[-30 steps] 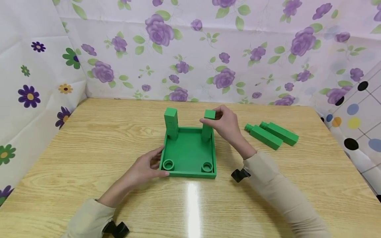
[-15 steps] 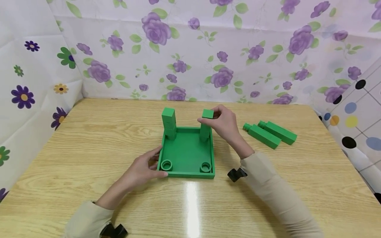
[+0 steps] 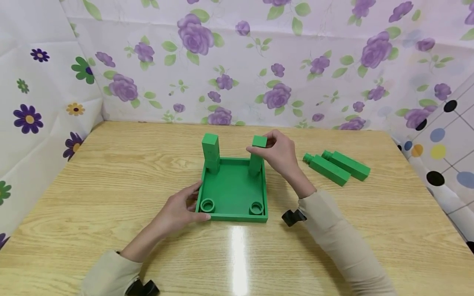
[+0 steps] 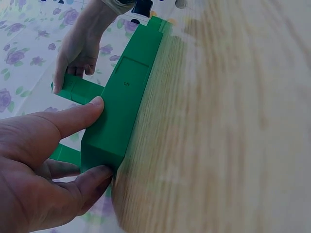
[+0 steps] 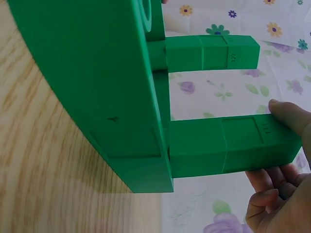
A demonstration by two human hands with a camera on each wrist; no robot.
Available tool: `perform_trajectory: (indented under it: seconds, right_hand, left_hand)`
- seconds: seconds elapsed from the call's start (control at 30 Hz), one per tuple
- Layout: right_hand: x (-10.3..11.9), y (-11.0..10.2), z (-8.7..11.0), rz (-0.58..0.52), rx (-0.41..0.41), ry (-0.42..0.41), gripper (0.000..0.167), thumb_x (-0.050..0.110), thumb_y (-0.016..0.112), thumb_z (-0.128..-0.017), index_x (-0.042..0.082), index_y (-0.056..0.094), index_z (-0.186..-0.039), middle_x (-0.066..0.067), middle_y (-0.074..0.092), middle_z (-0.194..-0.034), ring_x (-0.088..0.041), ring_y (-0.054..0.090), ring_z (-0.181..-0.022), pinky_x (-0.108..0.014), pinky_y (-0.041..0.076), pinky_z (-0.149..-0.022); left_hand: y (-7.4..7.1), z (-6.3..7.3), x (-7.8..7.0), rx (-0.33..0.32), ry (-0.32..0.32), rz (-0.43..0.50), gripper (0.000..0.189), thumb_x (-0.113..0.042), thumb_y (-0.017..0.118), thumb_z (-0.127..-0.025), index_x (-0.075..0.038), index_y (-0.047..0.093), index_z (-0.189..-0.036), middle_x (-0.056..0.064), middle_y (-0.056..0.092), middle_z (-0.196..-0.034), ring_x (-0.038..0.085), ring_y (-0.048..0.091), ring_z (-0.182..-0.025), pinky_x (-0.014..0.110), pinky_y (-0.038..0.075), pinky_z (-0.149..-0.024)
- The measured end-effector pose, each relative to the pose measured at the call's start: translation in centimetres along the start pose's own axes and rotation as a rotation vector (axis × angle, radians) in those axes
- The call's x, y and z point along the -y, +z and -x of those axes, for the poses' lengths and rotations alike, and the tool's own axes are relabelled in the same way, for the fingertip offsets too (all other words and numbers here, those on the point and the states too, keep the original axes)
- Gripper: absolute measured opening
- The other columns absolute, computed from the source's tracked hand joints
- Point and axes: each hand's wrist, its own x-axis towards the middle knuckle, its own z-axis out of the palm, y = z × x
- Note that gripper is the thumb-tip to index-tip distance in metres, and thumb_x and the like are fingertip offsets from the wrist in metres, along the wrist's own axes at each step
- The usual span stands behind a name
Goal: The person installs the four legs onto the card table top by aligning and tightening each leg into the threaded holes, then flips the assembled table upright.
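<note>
A shallow square green tray [image 3: 233,189] lies on the table, with a round socket [image 3: 207,205] and another socket [image 3: 256,208] at its front corners. Green square posts stand upright at both back corners: a left post [image 3: 211,152] and a right post [image 3: 255,164]. My left hand [image 3: 178,210] grips the tray's front left corner, thumb on the front wall and fingers along the left side. My right hand [image 3: 278,153] pinches the right post near its top, thumb in front and fingers behind. In the right wrist view that post [image 5: 214,148] meets the tray's rim squarely.
Two loose green posts lie side by side to the right, a nearer post [image 3: 329,169] and a farther post [image 3: 349,165], with round necks at their left ends. Behind the wooden table [image 3: 122,164] hangs a flowered cloth [image 3: 155,61].
</note>
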Motion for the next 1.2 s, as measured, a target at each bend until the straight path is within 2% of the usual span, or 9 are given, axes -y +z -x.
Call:
perform_trajectory:
  seconds: [0.33, 0.43, 0.57, 0.67, 0.8, 1.0, 1.2]
  right_hand:
    - [-0.1, -0.1, 0.0, -0.009, -0.003, -0.024, 0.046, 0.034, 0.082, -0.078, 0.005, 0.058, -0.105, -0.009, 0.061, -0.091, -0.023, 0.057, -0.082, -0.037, 0.051, -0.071]
    - [0.2, -0.4, 0.1, -0.001, 0.050, -0.020, 0.044, 0.033, 0.080, -0.080, 0.007, 0.060, -0.109, -0.008, 0.061, -0.096, -0.023, 0.058, -0.086, -0.038, 0.052, -0.074]
    - [0.1, -1.3, 0.1, 0.002, 0.166, -0.027, 0.046, 0.028, 0.077, -0.084, 0.008, 0.060, -0.122, -0.009, 0.062, -0.108, -0.026, 0.058, -0.102, -0.041, 0.051, -0.084]
    - [-0.6, -2.4, 0.2, -0.006, 0.230, -0.049, 0.052, 0.024, 0.075, -0.086, 0.008, 0.055, -0.132, -0.011, 0.061, -0.118, -0.029, 0.055, -0.113, -0.044, 0.049, -0.090]
    - [-2.0, -4.2, 0.3, 0.002, 0.264, -0.086, 0.051, 0.023, 0.072, -0.090, 0.006, 0.055, -0.134, -0.013, 0.059, -0.125, -0.029, 0.055, -0.115, -0.045, 0.048, -0.091]
    - [-4.4, -7.7, 0.5, 0.081, 0.230, -0.078, 0.046, 0.025, 0.069, -0.092, 0.003, 0.058, -0.130, -0.015, 0.060, -0.126, -0.028, 0.056, -0.113, -0.045, 0.049, -0.092]
    - [-6.7, -11.2, 1.1, 0.189, 0.171, -0.043, 0.045, 0.027, 0.067, -0.093, -0.001, 0.058, -0.128, -0.020, 0.059, -0.125, -0.034, 0.054, -0.115, -0.048, 0.046, -0.095]
  left_hand:
    - [-0.2, 0.0, -0.3, 0.005, -0.006, 0.002, 0.093, -0.009, 0.083, -0.076, 0.000, 0.029, -0.150, 0.021, 0.048, -0.136, 0.035, 0.048, -0.124, 0.033, 0.050, -0.095]
    - [-0.3, 0.0, -0.2, 0.008, -0.006, 0.003, 0.093, -0.009, 0.084, -0.076, 0.000, 0.029, -0.150, 0.021, 0.048, -0.136, 0.035, 0.048, -0.124, 0.034, 0.050, -0.095]
    - [-0.2, 0.0, 0.0, 0.015, -0.006, 0.002, 0.093, -0.008, 0.083, -0.076, 0.001, 0.029, -0.150, 0.020, 0.048, -0.136, 0.035, 0.048, -0.123, 0.034, 0.049, -0.096]
    - [-0.2, 0.0, 0.1, 0.018, -0.005, -0.001, 0.093, -0.008, 0.083, -0.076, 0.000, 0.029, -0.150, 0.020, 0.048, -0.136, 0.034, 0.048, -0.123, 0.034, 0.048, -0.097]
    - [-0.3, 0.0, 0.1, 0.018, -0.005, -0.002, 0.092, -0.010, 0.084, -0.076, 0.000, 0.029, -0.150, 0.020, 0.048, -0.137, 0.035, 0.047, -0.124, 0.034, 0.048, -0.098]
    - [-0.4, 0.0, 0.3, 0.025, 0.003, -0.007, 0.092, -0.010, 0.083, -0.076, -0.001, 0.030, -0.150, 0.019, 0.046, -0.140, 0.035, 0.047, -0.124, 0.036, 0.047, -0.099]
    - [-0.3, 0.0, 0.4, 0.023, 0.009, -0.003, 0.092, -0.010, 0.083, -0.077, 0.000, 0.029, -0.150, 0.019, 0.050, -0.135, 0.033, 0.050, -0.121, 0.036, 0.047, -0.099]
